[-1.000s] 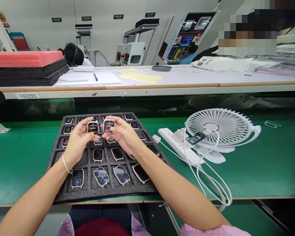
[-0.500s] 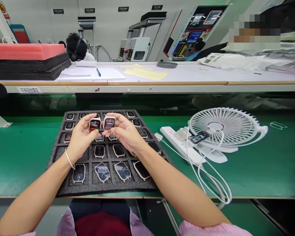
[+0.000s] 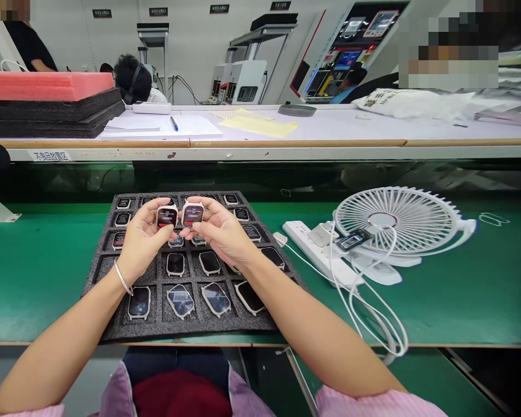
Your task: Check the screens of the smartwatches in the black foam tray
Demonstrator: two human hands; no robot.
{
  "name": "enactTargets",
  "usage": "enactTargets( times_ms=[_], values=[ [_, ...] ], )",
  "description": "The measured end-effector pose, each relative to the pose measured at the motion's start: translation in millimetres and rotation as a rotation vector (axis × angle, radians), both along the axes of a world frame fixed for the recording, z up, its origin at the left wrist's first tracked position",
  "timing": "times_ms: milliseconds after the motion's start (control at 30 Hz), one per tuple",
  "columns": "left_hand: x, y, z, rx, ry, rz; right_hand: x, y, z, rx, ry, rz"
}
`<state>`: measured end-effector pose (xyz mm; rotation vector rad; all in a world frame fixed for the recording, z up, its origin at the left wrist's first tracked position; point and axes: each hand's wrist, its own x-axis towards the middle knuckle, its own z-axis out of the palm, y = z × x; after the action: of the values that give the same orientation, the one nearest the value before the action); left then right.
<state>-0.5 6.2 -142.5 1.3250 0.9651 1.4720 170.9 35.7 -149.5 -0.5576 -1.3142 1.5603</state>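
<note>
My left hand point(image 3: 146, 238) is closed around a smartwatch body point(image 3: 167, 216) with a lit screen, gripped by its edges. Side by side with it, my right hand point(image 3: 224, 233) grips a second smartwatch body point(image 3: 193, 214), its screen also lit and the thumb at its lower edge. Both are strapless with pale frames. Beneath the hands lies a black foam tray point(image 3: 156, 333) with square pockets holding several more watch bodies. In the front row a watch point(image 3: 181, 301) sits turned in its pocket. My hands and forearms hide some middle pockets.
To the right stand a white fan point(image 3: 395, 220), a power strip point(image 3: 312, 249) and looped white cables point(image 3: 380, 324) on the green bench. A raised shelf point(image 3: 252, 152) behind carries stacked foam point(image 3: 47, 87), papers and a pen point(image 3: 174, 123). Other people are beyond it.
Both hands keep their watches in nearly the same place. The green strip low on the right watch's screen now shows red. A person in black has appeared at the far upper left.
</note>
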Motion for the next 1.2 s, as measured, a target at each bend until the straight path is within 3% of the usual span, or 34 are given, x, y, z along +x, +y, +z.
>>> enactTargets(
  times_ms=[400,1200],
  values=[
    [-1.0,-1.9,2.2,-0.068,-0.030,-0.019,-0.5,1.6,0.2,-0.063,0.032,0.010],
    [-1.4,-0.5,-2.3,-0.055,0.024,0.025,-1.2,1.4,-1.9,-0.086,0.006,-0.006]
  ],
)
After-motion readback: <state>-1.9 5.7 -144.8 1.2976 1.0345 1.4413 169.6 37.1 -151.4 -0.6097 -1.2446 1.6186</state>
